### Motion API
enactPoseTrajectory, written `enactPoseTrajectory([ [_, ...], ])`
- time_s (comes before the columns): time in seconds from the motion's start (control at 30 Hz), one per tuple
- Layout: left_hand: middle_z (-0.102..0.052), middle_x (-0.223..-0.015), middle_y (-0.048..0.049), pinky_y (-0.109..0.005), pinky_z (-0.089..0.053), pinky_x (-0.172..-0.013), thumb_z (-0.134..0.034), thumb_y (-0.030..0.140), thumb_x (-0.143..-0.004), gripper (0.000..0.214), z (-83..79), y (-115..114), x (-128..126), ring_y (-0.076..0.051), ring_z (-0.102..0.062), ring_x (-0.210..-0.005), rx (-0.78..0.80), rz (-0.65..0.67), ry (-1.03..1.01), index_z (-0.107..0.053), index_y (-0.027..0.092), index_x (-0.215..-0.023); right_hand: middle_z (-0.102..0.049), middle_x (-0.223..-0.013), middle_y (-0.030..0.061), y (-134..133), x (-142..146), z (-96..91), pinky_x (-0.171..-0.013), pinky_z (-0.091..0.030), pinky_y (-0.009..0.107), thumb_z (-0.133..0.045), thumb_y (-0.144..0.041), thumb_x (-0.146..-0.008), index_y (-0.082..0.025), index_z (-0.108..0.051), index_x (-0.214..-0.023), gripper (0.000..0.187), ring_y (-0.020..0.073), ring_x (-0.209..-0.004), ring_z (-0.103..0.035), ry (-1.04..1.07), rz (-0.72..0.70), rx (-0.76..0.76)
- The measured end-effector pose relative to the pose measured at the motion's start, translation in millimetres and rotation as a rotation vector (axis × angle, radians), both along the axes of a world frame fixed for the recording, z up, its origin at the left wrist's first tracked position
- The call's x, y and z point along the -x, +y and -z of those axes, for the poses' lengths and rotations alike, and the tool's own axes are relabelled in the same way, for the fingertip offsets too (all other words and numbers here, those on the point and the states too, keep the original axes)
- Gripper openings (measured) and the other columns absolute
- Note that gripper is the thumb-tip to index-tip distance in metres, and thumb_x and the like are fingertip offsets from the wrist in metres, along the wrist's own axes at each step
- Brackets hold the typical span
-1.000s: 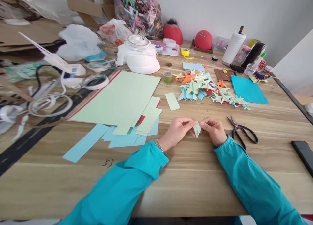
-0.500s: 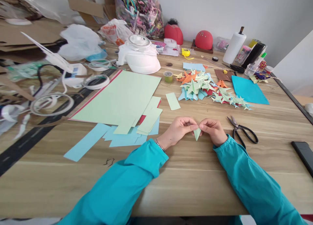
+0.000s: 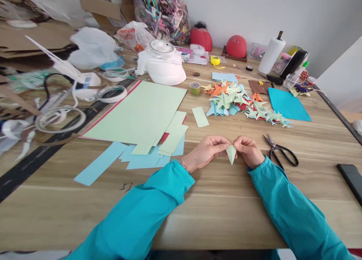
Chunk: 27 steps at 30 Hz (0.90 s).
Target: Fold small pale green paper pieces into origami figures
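Observation:
A small folded piece of pale green paper [image 3: 231,155] hangs point down between my hands, a crease running down its middle. My left hand [image 3: 210,152] pinches its upper left edge, and my right hand [image 3: 249,150] pinches the upper right; the fingertips hide its top. Black-handled scissors [image 3: 283,150] lie with blades parted, just right of my right hand. Beyond my hands is a heap of folded paper stars [image 3: 226,97] in green, blue, orange and red. A single pale green strip [image 3: 200,117] lies left of the heap.
Left of my hands are a large pale green sheet [image 3: 135,113] and several blue strips [image 3: 100,163]. A spool [image 3: 195,88] stands behind the single strip. A turquoise sheet [image 3: 288,103] lies at right, a phone [image 3: 350,180] near the right edge. Tape rolls [image 3: 111,94] and a glue gun [image 3: 62,65] crowd the left.
The folded paper has shifted slightly right and toward me, and more of its face shows between my fingers. Both hands keep their pinch.

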<state>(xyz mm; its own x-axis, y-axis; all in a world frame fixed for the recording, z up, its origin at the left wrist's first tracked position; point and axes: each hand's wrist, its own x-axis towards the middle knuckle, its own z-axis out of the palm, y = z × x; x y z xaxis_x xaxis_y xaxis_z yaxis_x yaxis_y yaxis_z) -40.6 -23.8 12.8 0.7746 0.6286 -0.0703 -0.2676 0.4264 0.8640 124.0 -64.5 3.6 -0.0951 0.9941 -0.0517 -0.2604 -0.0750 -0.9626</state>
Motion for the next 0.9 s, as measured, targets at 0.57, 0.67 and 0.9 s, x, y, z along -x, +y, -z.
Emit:
enactPoseTrajectory([
  [0.57, -0.062, -0.064, -0.0039, -0.03, -0.047, -0.07, -0.068, 0.028, -0.073, 0.019, 2.5, 2.0, 0.1, -0.015, -0.059, -0.066, -0.069, -0.119, 0.057, -0.061, 0.013, -0.065, -0.058, -0.048, -0.0028, 1.7, 1.0, -1.7, -0.042, -0.038, 0.022, -0.076, -0.04, -0.062, -0.018, -0.056, -0.054, 0.031, 0.0095, -0.041, -0.05, 0.093, 0.063, 0.028],
  [0.67, -0.062, -0.066, -0.0043, -0.03, -0.048, -0.071, -0.069, 0.029, -0.072, 0.02, 1.8, 2.0, 0.4, -0.015, -0.059, -0.067, -0.08, -0.104, 0.05, -0.061, 0.012, -0.064, -0.058, -0.047, -0.0032, 1.5, 0.7, -3.0, -0.041, -0.036, 0.021, -0.076, -0.038, -0.061, -0.017, -0.058, -0.054, 0.029, 0.0088, -0.04, -0.049, 0.103, 0.044, 0.025],
  [0.9, -0.062, -0.064, -0.0018, -0.028, -0.047, -0.066, -0.069, 0.027, -0.072, 0.016, 2.8, 1.1, -1.0, -0.012, -0.058, -0.062, -0.06, -0.176, 0.051, -0.063, 0.013, -0.068, -0.059, -0.047, -0.0029, 2.7, 0.2, -1.5, -0.04, -0.037, 0.02, -0.077, -0.036, -0.061, -0.017, -0.057, -0.053, 0.029, 0.0085, -0.039, -0.049, 0.161, 0.073, 0.056],
])
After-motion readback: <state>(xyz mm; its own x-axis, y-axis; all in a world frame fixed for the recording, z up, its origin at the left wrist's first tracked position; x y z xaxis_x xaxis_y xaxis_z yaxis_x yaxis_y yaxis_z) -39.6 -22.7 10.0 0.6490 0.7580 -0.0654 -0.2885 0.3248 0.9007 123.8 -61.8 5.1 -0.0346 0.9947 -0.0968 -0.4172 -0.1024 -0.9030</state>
